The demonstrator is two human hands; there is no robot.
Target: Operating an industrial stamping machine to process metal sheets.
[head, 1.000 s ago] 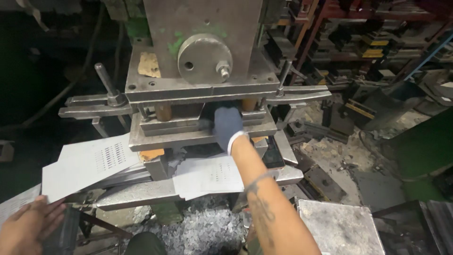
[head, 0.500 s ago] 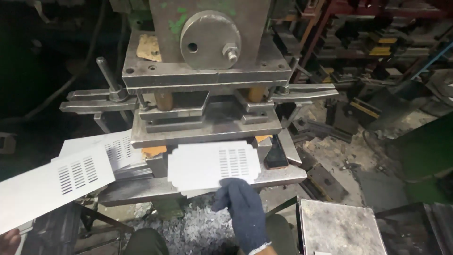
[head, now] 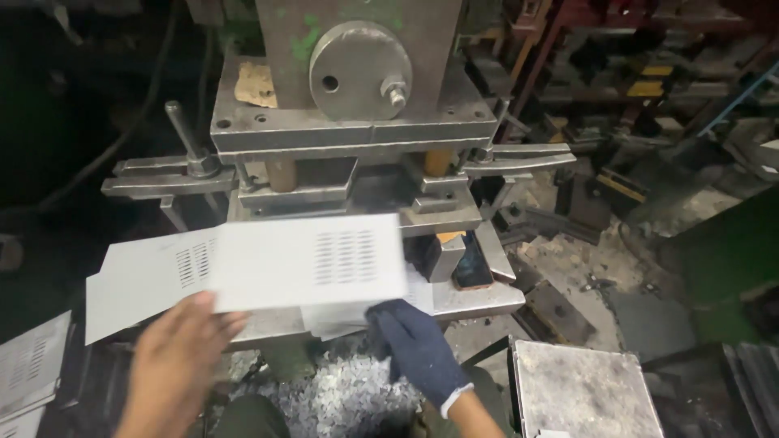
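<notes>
Punched sheet comes off the press bed, next one ready below

The slotted white metal sheet (head: 307,261) that lay flat under the die half a second ago is now lifted clear in front of the punch press (head: 357,122). The bare left hand (head: 174,357), which was down at the edge, grips its lower left corner, while the blue-gloved right hand (head: 414,345) pinches the lower right edge. Another slotted sheet (head: 146,280) lies behind, left.
</notes>
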